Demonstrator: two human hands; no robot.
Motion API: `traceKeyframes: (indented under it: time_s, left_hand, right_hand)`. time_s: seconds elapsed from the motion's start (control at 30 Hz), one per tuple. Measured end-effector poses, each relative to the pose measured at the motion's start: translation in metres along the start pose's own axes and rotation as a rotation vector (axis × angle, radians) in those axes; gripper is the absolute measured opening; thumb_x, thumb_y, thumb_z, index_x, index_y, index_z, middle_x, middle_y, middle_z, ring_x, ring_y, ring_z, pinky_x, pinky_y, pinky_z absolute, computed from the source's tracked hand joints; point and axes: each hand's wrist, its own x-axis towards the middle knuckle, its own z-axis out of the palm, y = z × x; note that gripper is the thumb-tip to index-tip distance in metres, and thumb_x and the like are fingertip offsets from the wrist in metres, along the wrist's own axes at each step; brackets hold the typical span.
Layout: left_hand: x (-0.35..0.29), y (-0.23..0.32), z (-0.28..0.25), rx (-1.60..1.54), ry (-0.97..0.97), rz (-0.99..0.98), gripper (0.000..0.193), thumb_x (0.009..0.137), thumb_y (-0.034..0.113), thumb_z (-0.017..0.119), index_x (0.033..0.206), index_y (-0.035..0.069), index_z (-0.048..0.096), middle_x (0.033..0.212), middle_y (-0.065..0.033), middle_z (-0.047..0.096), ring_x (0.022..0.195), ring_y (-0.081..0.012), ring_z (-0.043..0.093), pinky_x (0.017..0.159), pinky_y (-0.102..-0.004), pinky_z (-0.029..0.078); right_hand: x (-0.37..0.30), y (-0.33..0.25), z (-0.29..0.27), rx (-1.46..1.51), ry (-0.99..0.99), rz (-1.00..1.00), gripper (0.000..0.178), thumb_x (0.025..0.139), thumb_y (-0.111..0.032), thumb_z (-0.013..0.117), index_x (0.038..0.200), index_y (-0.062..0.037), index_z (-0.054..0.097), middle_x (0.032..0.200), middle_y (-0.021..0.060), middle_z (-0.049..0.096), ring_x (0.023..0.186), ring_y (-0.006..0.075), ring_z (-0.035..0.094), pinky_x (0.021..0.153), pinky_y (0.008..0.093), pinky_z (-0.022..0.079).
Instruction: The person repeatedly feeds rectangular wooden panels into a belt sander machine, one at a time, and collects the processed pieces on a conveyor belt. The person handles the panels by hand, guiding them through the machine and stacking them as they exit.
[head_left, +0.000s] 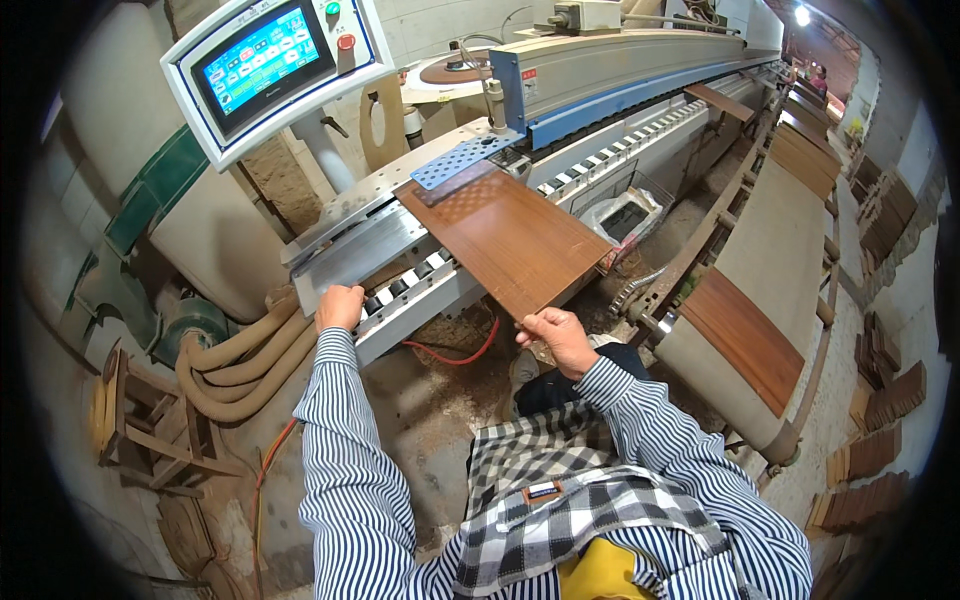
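Observation:
A flat, glossy brown wooden board (510, 235) lies on the feed side of a long edge-banding machine (625, 85). Its far edge sits beneath a blue perforated plate (468, 160), and its near part juts out past the roller rail (405, 300). My right hand (560, 338) pinches the board's near corner between thumb and fingers. Further left, my left hand (340, 307) has its fingers curled over the end of the roller rail, beside the black and white rollers; its fingertips are partly hidden.
A control panel (265, 65) with a lit screen stands at upper left. Right of me runs a belt conveyor (730, 330) carrying several brown boards. Stacked boards (868, 455) line the far right. Thick hoses (250, 365) and a wooden stool (150, 430) are on the left.

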Motion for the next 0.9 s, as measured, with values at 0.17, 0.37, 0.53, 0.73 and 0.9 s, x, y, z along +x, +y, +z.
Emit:
traceKeyframes:
  time_s: [0.17,0.37,0.53,0.73,0.9]
  left_hand:
    - [0.001,-0.002,0.0,0.033,0.007,0.022,0.033,0.071,0.03,0.048,0.081,0.006,0.069,0.09,-0.0214,0.062,0.087,-0.0357,0.058,0.078,-0.0412,0.044]
    - [0.001,0.0,0.003,0.007,-0.008,-0.016,0.032,0.07,0.03,0.049,0.081,0.007,0.069,0.088,-0.022,0.062,0.086,-0.0359,0.059,0.078,-0.041,0.045]
    - [0.02,-0.008,0.014,0.055,0.0,0.172,0.039,0.07,0.03,0.047,0.082,-0.003,0.064,0.089,-0.0265,0.058,0.083,-0.041,0.057,0.077,-0.0457,0.042]
    - [0.04,-0.038,0.025,0.024,0.037,0.331,0.03,0.077,0.024,0.046,0.072,-0.003,0.059,0.074,-0.0266,0.056,0.071,-0.0429,0.055,0.062,-0.0494,0.039]
    - [0.038,-0.032,0.024,-0.013,0.089,0.37,0.038,0.074,0.025,0.045,0.07,-0.012,0.049,0.06,-0.0294,0.048,0.053,-0.0376,0.046,0.058,-0.0471,0.035]
  right_hand:
    - [0.005,-0.014,-0.02,0.055,0.099,0.009,0.019,0.087,-0.021,0.056,0.082,-0.0025,0.057,0.069,0.0036,0.059,0.061,0.0094,0.055,0.058,0.0212,0.045]
    - [0.011,-0.033,-0.052,0.094,0.326,-0.029,0.024,0.087,-0.027,0.056,0.079,-0.0048,0.058,0.066,-0.0009,0.058,0.058,0.0053,0.051,0.056,0.0181,0.041]
    - [0.019,-0.039,-0.09,0.143,0.457,-0.085,0.03,0.087,-0.033,0.056,0.089,-0.0034,0.058,0.069,0.0008,0.058,0.056,0.0049,0.049,0.051,0.0188,0.04]
    - [-0.069,-0.013,-0.184,0.001,0.697,-0.103,0.042,0.086,-0.018,0.056,0.124,-0.0048,0.045,0.077,0.0044,0.062,0.059,0.0062,0.054,0.052,0.0196,0.043]
    - [-0.222,0.01,-0.275,-0.193,1.268,-0.145,0.064,0.085,-0.005,0.049,0.138,-0.009,0.013,0.069,0.0073,0.059,0.05,0.0077,0.051,0.044,0.0208,0.043]
